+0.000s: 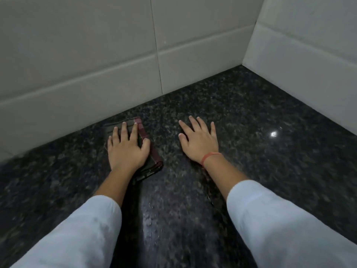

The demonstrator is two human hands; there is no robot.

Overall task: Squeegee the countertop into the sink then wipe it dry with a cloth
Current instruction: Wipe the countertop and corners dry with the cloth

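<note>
A folded dark cloth (152, 161) with a maroon striped edge lies flat on the black speckled granite countertop (251, 132), close to the back wall. My left hand (127, 149) presses down on the cloth, palm flat and fingers spread over it. My right hand (201, 140) rests flat on the bare countertop to the right of the cloth, fingers apart, holding nothing; a red thread band circles its wrist. Both forearms wear pale sleeves. No squeegee and no sink are in view.
White tiled walls (96, 55) meet in a corner at the back right (245, 62) and bound the countertop on two sides. A bright light reflection (273, 134) glints on the stone at the right. A wet-looking sheen runs down the middle between my arms.
</note>
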